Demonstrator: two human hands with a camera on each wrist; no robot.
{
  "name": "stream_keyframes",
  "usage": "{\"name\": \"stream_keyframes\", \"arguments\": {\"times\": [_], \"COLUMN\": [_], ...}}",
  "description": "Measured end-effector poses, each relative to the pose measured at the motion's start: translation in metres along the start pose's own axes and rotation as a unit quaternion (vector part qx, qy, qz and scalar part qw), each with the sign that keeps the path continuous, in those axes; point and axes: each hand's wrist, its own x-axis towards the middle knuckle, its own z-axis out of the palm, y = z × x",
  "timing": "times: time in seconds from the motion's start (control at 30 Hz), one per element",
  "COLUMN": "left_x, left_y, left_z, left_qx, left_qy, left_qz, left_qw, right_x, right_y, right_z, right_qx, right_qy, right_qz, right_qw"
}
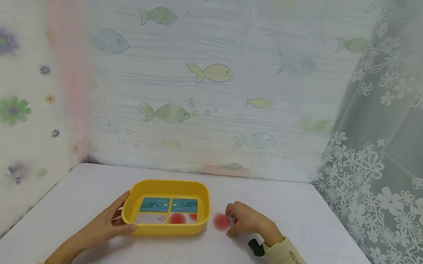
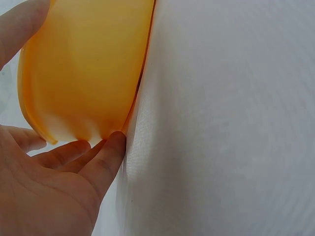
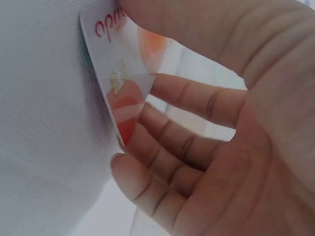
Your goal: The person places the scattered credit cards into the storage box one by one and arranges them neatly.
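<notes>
A shallow yellow plastic tray [image 1: 165,230] stands on the white table. My left hand [image 1: 100,224] grips its left end, thumb at the front wall and fingers along the end wall; in the left wrist view the fingertips [image 2: 115,142] touch the yellow wall. Inside the tray lie two blue VIP cards [image 1: 154,204], a pale pink card [image 1: 150,218] and a white card with red circles [image 1: 177,218]. Just right of the tray, my right hand [image 1: 248,221] pinches another white card with red circles [image 3: 125,98], tilted at the table surface, between thumb and fingers.
A white cloth covers the table [image 1: 176,253]. Behind it hangs a pale curtain [image 1: 212,120] printed with fish. Lace with white flowers [image 1: 371,168] hangs on the right, and a flowered cloth [image 1: 24,138] on the left.
</notes>
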Motion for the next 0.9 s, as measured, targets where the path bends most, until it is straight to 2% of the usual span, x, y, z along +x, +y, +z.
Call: {"name": "stream_keyframes", "arguments": {"times": [0.33,0.7,0.9], "left_x": [-0.0003,-0.0003,-0.0012], "left_y": [0.0001,0.0005,0.0011], "left_z": [0.0002,-0.0002,0.0004], "left_qx": [0.002,0.001,0.012], "left_qy": [0.003,0.001,0.005], "left_qz": [0.003,0.006,0.009], "left_qw": [1.0,1.0,0.9999], "right_x": [0.002,0.0039,0.0027], "right_y": [0.0004,0.0054,0.0045], "right_z": [0.0008,0.0026,0.0025], "right_qx": [-0.01,-0.012,-0.018], "right_qy": [0.01,-0.002,-0.011], "right_qz": [-0.031,-0.059,-0.052], "right_qw": [0.999,0.998,0.998]}}
